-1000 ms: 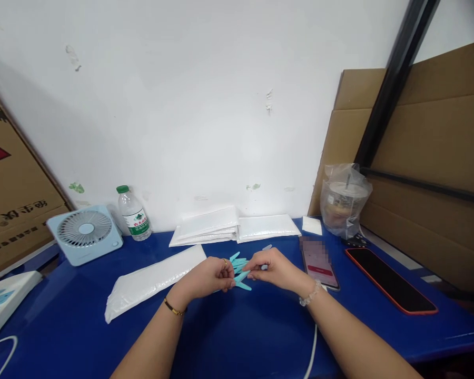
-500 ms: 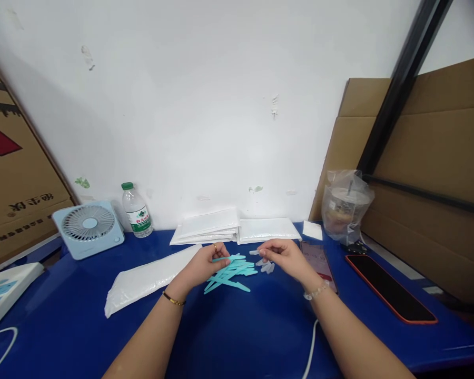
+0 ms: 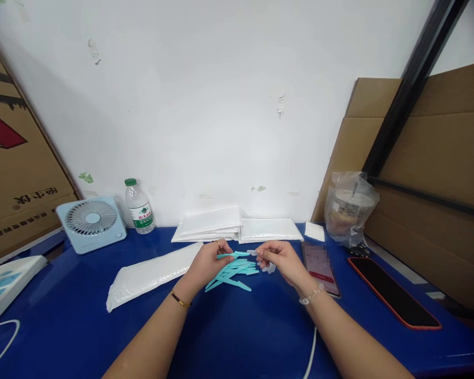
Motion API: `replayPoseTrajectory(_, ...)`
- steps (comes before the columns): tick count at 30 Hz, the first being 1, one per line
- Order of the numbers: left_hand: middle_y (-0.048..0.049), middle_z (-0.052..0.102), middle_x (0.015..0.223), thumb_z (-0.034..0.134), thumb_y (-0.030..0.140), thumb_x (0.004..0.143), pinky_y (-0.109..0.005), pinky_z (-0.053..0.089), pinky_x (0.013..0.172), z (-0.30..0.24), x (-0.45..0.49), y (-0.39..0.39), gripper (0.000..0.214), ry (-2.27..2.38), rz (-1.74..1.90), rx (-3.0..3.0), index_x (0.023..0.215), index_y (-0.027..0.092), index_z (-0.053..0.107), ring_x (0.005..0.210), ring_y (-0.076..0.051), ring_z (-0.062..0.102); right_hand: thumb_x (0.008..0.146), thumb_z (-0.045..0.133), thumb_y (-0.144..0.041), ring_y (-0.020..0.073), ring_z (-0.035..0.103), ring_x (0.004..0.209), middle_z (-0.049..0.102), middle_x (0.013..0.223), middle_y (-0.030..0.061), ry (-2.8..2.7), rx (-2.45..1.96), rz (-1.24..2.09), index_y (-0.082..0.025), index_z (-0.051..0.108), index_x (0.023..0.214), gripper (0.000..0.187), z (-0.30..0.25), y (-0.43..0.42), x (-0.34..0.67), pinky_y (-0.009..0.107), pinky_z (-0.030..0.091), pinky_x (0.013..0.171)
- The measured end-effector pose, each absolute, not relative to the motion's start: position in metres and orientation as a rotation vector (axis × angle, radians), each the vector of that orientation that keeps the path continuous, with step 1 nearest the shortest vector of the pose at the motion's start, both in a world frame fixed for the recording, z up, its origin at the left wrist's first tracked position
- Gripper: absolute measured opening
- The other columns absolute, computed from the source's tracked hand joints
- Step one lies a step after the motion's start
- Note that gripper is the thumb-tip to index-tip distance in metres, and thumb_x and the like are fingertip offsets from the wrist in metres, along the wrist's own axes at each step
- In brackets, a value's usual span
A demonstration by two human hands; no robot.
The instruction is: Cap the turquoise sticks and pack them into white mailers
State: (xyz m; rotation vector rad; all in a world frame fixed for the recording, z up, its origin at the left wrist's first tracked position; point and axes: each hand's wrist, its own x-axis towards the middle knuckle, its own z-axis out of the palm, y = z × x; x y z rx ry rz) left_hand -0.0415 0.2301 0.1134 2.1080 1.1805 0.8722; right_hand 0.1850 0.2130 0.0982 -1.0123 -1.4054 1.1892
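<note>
My left hand (image 3: 211, 260) pinches a turquoise eyebrow razor (image 3: 242, 253), held level with its end pointing right. In my right hand (image 3: 279, 259) a small translucent blade cap (image 3: 252, 252) is gripped between thumb and fingertips. The cap meets the razor's right end; whether it is on the blade cannot be made out. Beneath the hands, a loose pile of turquoise razors (image 3: 237, 283) lies crisscrossed on the blue table (image 3: 237, 331). Several more translucent caps (image 3: 269, 268) lie under my right hand, partly hidden by its fingers.
White padded mailers (image 3: 270, 229) are stacked against the wall, and a single mailer (image 3: 150, 273) lies left. A fan (image 3: 91, 223) and water bottle (image 3: 140, 208) stand back left. Two phones, one lit (image 3: 319, 268) and one red-edged (image 3: 393, 292), and a bagged drink (image 3: 349, 213) are right.
My left hand has lifted the razor above the pile, and my right hand has brought the cap left to the razor's end. The view has shifted slightly.
</note>
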Motion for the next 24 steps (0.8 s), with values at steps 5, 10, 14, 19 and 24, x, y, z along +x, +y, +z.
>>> replayPoseTrajectory(5, -0.0003, 0.063, 0.08, 0.057, 0.033, 0.077, -0.025, 0.043, 0.065, 0.109, -0.04, 0.23, 0.015, 1.201, 0.863, 2.126, 0.081, 0.019, 0.058, 0.075, -0.015, 0.057, 0.071, 0.067, -0.042, 0.0121, 0.06, 0.053, 0.064, 0.064, 0.0033, -1.433, -1.026, 1.204, -0.013, 0.065, 0.073, 0.029, 0.096, 0.21, 0.173, 0.023, 0.043, 0.051)
replayPoseTrajectory(10, -0.0014, 0.063, 0.084, 0.058, 0.033, 0.076, -0.027, 0.045, 0.069, 0.107, -0.034, 0.228, 0.017, 1.222, 0.823, 2.13, 0.087, 0.02, 0.059, 0.079, -0.017, 0.058, 0.072, 0.065, -0.045, 0.0116, 0.056, 0.052, 0.061, 0.061, 0.0019, -1.553, -1.079, 1.152, -0.014, 0.066, 0.072, 0.031, 0.092, 0.214, 0.171, 0.025, 0.043, 0.053)
replayPoseTrajectory(14, -0.0083, 0.055, 0.111, 0.062, 0.042, 0.073, -0.035, 0.041, 0.086, 0.109, -0.034, 0.225, 0.047, 1.382, 0.937, 2.245, 0.114, 0.021, 0.051, 0.103, -0.024, 0.051, 0.074, 0.063, -0.043, 0.0153, 0.056, 0.065, 0.059, 0.07, 0.0033, -1.609, -1.251, 0.689, -0.016, 0.07, 0.075, 0.027, 0.08, 0.233, 0.189, 0.027, 0.044, 0.061)
replayPoseTrajectory(19, -0.0132, 0.048, 0.12, 0.067, 0.062, 0.057, -0.041, 0.036, 0.091, 0.099, -0.042, 0.226, 0.079, 1.447, 0.495, 2.371, 0.122, 0.02, 0.049, 0.114, -0.033, 0.041, 0.079, 0.058, -0.035, 0.0179, 0.059, 0.074, 0.06, 0.08, 0.0043, -1.807, -1.449, 0.377, -0.021, 0.072, 0.082, 0.02, 0.065, 0.252, 0.208, 0.03, 0.042, 0.068)
replayPoseTrajectory(24, -0.0076, 0.054, 0.11, 0.066, 0.044, 0.066, -0.035, 0.038, 0.088, 0.09, -0.039, 0.226, 0.054, 1.221, 0.308, 2.415, 0.114, 0.023, 0.057, 0.105, -0.026, 0.047, 0.08, 0.057, -0.028, 0.0202, 0.056, 0.091, 0.063, 0.089, 0.0028, -2.024, -1.56, 0.165, -0.027, 0.073, 0.083, 0.016, 0.063, 0.252, 0.205, 0.035, 0.036, 0.082)
